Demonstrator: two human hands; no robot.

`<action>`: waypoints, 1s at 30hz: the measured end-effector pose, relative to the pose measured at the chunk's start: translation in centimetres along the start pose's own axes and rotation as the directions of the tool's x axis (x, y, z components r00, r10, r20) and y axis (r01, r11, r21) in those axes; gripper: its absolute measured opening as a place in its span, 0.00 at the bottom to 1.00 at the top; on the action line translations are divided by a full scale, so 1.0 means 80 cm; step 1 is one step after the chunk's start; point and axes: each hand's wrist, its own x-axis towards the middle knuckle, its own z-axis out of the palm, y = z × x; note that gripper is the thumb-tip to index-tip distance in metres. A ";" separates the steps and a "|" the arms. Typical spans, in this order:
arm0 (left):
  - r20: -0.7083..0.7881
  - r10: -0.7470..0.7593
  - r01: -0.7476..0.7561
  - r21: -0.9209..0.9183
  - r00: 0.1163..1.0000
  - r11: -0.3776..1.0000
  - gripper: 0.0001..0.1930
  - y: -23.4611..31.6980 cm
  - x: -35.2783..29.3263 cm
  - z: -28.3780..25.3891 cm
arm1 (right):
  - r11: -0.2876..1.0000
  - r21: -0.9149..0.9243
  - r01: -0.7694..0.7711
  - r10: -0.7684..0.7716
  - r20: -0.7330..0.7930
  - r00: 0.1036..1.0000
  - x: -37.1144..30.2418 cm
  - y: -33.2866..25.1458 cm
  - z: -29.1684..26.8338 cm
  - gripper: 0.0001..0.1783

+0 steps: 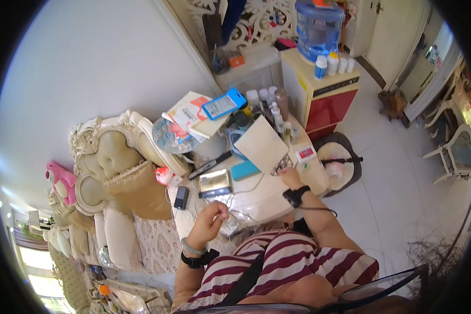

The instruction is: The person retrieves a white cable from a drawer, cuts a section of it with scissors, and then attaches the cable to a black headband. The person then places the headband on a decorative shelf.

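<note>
Where left fingers (221, 208) curl, thin cords (240, 212) loop.

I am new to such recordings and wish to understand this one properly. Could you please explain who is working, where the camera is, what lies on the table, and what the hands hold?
There is no robot here: these are a person's two bare hands. The single picture comes from a wide fisheye camera on that person's head, looking down, so straight edges bend near the rim.

On the cream table with a curved edge are a turquoise rectangular box, a shiny gold flat box, a small black block and a small red-and-white box.

The left hand, fingers curled, is just nearer the wearer than the gold box. The right hand is beside the turquoise box. What either holds is too small to tell.
</note>
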 end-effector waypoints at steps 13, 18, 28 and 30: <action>0.099 0.235 -0.247 0.136 0.967 0.959 0.05 -0.001 0.038 0.017 | 0.851 0.485 0.202 -0.489 0.590 0.642 -0.149 -0.263 -0.100 0.09; 0.217 0.329 -0.338 0.005 0.919 0.941 0.04 -0.001 0.055 0.038 | 0.888 0.426 0.170 -0.397 0.528 0.751 -0.170 -0.245 -0.125 0.07; 0.312 0.451 -0.470 -0.017 0.836 0.882 0.05 0.026 0.080 0.096 | 0.858 0.461 0.228 -0.341 0.177 0.923 -0.208 -0.189 -0.156 0.04; 0.307 0.434 -0.466 0.035 0.847 0.884 0.05 0.033 0.080 0.107 | 0.777 0.629 -0.014 -0.142 0.198 0.970 -0.211 -0.184 -0.168 0.06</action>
